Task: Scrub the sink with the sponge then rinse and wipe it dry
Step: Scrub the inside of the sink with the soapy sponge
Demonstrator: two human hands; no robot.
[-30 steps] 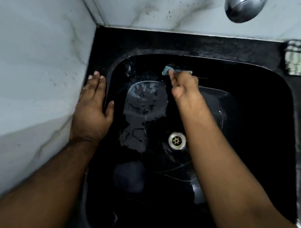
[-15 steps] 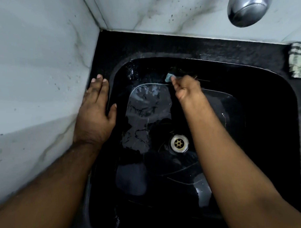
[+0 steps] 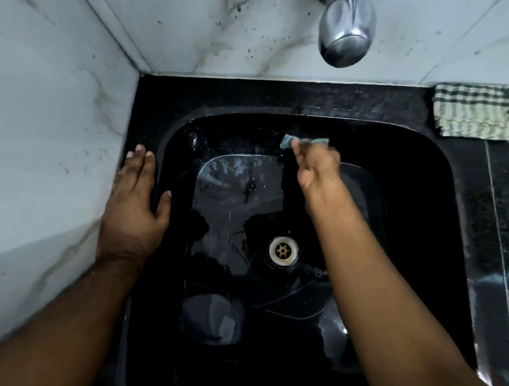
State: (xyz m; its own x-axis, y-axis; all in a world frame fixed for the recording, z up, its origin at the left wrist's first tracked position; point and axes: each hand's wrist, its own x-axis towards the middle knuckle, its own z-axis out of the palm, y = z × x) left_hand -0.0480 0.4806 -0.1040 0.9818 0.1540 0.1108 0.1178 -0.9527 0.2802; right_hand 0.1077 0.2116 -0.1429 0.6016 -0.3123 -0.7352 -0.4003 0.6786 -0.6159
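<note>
Since a second ago little has shifted: the right hand (image 3: 318, 164) still works the same stretch of the sink's far wall, the sponge nudged only slightly along it, and the left hand (image 3: 135, 208) stays planted on the rim.

Nearest the viewer, both forearms reach in over the black sink (image 3: 414, 187), whose wet floor shows streaks and pooled water around the metal drain (image 3: 282, 251).

Left of the drain, the left hand lies palm down on the sink's left rim where it meets the marble wall (image 3: 58, 142). Its fingers (image 3: 147, 164) are straight and close together, pointing away from the viewer, with the thumb spread toward the basin and resting on the inner edge. It holds nothing.

Beyond the drain, the right hand's fingers are curled and clamped on the sponge (image 3: 288, 140), pressing it against the upper part of the sink's far wall. Only a pale blue-grey corner pokes out to the left of the fingertips and a thin strip shows above the knuckles; the rest is hidden behind the hand.

Farther back, a checked cloth (image 3: 475, 113) lies on the black worktop (image 3: 273, 94) at the sink's far right corner. A chrome tap (image 3: 345, 30) juts out from the back wall above the sink.
</note>
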